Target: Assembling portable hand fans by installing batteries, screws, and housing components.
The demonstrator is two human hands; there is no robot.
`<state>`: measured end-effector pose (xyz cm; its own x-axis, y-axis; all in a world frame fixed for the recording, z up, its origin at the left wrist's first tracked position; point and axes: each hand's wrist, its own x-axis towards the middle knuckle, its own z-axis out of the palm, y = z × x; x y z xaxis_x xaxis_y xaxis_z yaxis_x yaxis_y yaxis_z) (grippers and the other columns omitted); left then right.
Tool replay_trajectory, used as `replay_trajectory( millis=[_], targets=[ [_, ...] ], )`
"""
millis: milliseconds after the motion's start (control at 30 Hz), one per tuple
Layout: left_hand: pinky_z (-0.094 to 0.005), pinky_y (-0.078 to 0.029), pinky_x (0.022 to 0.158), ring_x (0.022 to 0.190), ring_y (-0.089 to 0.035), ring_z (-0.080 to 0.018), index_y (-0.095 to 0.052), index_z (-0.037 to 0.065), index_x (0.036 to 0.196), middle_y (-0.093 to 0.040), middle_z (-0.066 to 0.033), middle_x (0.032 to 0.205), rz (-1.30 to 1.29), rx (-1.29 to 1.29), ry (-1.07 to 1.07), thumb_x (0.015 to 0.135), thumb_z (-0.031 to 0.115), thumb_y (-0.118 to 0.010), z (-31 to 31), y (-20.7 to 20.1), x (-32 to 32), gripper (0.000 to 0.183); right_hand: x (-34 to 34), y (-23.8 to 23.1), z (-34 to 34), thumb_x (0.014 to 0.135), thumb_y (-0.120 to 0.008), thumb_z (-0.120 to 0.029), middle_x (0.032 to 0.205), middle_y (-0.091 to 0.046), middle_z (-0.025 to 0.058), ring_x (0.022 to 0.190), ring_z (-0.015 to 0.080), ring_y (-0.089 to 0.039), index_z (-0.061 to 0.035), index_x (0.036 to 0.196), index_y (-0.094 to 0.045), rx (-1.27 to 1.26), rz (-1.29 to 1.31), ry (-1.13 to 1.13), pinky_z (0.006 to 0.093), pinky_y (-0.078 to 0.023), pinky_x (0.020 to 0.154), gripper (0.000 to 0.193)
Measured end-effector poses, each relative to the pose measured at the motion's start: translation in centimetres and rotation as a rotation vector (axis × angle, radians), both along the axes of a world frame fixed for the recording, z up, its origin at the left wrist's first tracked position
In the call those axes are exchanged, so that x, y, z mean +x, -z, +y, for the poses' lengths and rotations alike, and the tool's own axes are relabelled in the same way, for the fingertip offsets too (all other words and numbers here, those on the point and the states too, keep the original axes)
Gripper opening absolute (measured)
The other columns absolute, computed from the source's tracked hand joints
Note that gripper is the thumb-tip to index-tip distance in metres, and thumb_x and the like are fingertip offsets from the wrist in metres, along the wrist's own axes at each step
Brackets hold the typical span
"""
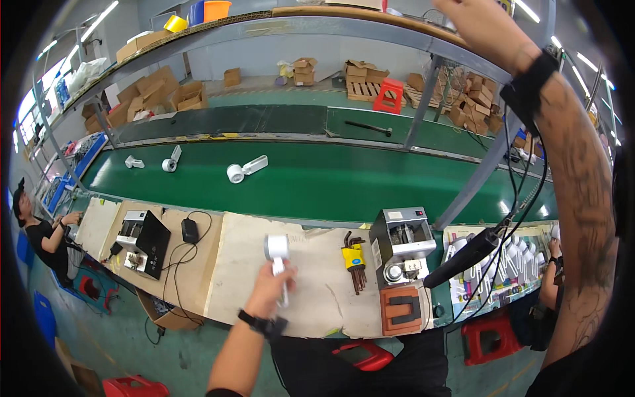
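My left hand (266, 290) is closed around the slim handle of a white round-headed device (276, 247), held over the beige work sheet (231, 278) and slightly blurred. High at the upper right, my right hand (488, 30) reaches up by the overhead shelf (370, 25); its fingers run out at the picture's top edge. To the right of the left hand lies a hex key set (354, 259) in a yellow holder. Beyond it stands a small black and silver bench machine (403, 241), with a brown block (401, 311) bearing black parts in front.
A black electric screwdriver (463, 258) hangs on cables at the right. Similar white devices (246, 169) lie on the green conveyor (317, 182). Another bench machine (142, 241) stands at left. Co-workers sit at both sides; several white devices (506, 258) lie at right.
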<state>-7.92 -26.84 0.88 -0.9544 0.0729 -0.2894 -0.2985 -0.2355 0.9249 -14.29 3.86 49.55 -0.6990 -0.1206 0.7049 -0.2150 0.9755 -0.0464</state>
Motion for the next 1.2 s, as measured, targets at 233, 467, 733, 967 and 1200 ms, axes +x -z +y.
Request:
replay_trajectory(
  millis=[233, 467, 733, 967, 1200],
  targets=[
    [-0.0463, -0.054, 0.088, 0.097, -0.066, -0.0436, -0.067, -0.006, 0.107, -0.067, -0.0270, 0.109, 0.383, -1.009, -0.221, 0.074, 0.017, -0.073, -8.1, -2.3, -21.5, 0.041, -15.8, 1.7, 11.0, 0.104, -0.050, -0.031, 0.117, -0.066, 0.0231, 0.113, 0.0351, -0.062, -0.0028, 0.128, -0.059, 0.221, 0.232, -0.139, 0.0385, -0.046, 0.101, 0.038],
    [-0.0449, -0.049, 0.107, 0.122, -0.060, -0.0478, -0.073, -0.002, 0.109, -0.028, -0.0405, 0.155, 0.523, -1.460, -0.088, 0.073, 0.017, -0.070, -9.6, 1.3, -33.9, 0.041, -15.2, 4.8, 6.3, 0.104, -0.042, -0.032, 0.127, -0.066, 0.0183, 0.120, 0.0272, -0.061, -0.0025, 0.130, -0.063, -0.048, 0.027, -0.256, 0.0351, -0.043, 0.106, 0.045],
    [-0.0425, -0.048, 0.107, 0.124, -0.056, -0.0431, -0.073, 0.000, 0.112, -0.060, -0.0317, 0.126, 0.374, -1.471, 0.088, 0.072, 0.024, -0.069, -9.0, 1.8, -41.4, 0.047, -20.5, 1.8, 18.9, 0.106, -0.038, -0.027, 0.123, -0.068, 0.0144, 0.115, 0.0218, -0.060, 0.0004, 0.129, -0.064, -0.193, 0.001, -0.346, 0.0326, -0.043, 0.104, 0.044],
    [-0.0336, -0.053, 0.064, 0.066, -0.064, -0.0211, -0.061, 0.004, 0.101, -0.063, -0.0092, 0.084, 0.277, -0.309, -0.235, 0.082, 0.012, -0.062, -10.6, -2.8, -32.1, 0.020, -15.8, 6.1, 7.8, 0.106, -0.039, -0.030, 0.114, -0.070, 0.0193, 0.106, 0.0260, -0.063, -0.0011, 0.123, -0.067, 0.185, 0.225, -0.106, 0.0343, -0.045, 0.098, 0.043],
    [-0.0269, -0.047, 0.066, 0.074, -0.052, -0.0130, -0.056, 0.011, 0.107, -0.052, -0.0120, 0.129, 0.265, 1.003, 0.250, 0.079, 0.012, -0.063, -7.6, -10.0, -13.0, 0.030, -13.4, 6.7, 7.0, 0.108, -0.041, -0.035, 0.105, -0.074, 0.0171, 0.098, 0.0275, -0.069, -0.0021, 0.113, -0.073, -0.073, 0.211, -0.199, 0.0365, -0.051, 0.092, 0.047]
  ],
)
